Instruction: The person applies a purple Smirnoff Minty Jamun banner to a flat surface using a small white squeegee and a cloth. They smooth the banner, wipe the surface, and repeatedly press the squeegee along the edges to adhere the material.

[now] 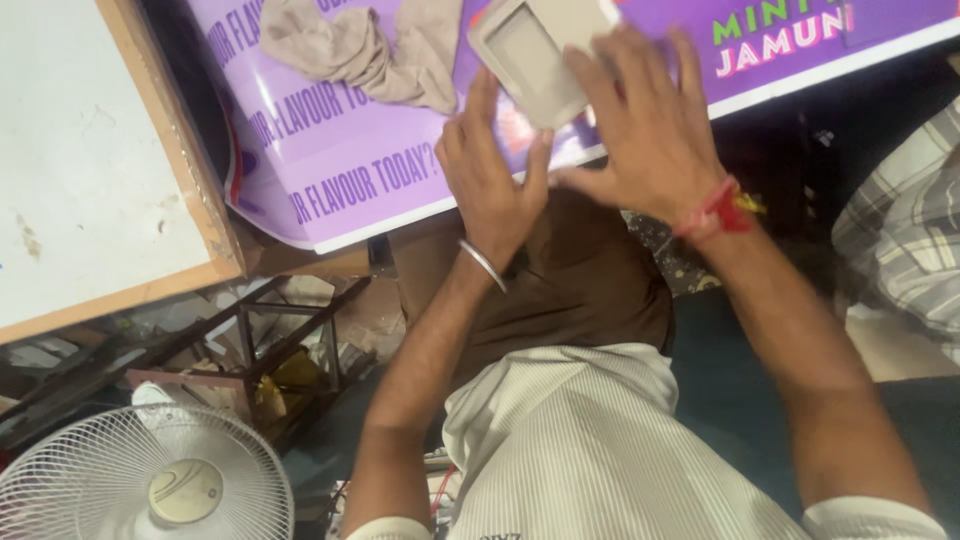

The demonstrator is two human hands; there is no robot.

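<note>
My left hand point(490, 175) and my right hand point(645, 130) are both up on a flat, pale grey rectangular plastic casing point(530, 60) with rounded corners and a recessed panel in its face. The casing lies tilted on a purple printed banner point(370, 150) that covers the tabletop, near the banner's white lower edge. My right grip is spread wide, the palm and fingers laid flat over the casing's right end, thumb pointing back toward my left hand; it presses on the casing rather than closing round it. My left grip is loosely open too, the fingertips resting against the casing's lower edge and the thumb just beside my right thumb. A metal bangle point(482, 264) sits on my left wrist and a red thread band point(718, 210) on my right wrist.

Further left on the banner lies a crumpled beige cloth point(360, 50), well apart from the casing. To the left of the banner is a white board with a wooden edge point(90, 170). Below it, a white table fan point(150, 480) stands by a dark metal frame point(260, 350). At the right edge a person's checked sleeve point(905, 230) shows. My striped white shirt point(580, 450) fills the bottom middle of the view.
</note>
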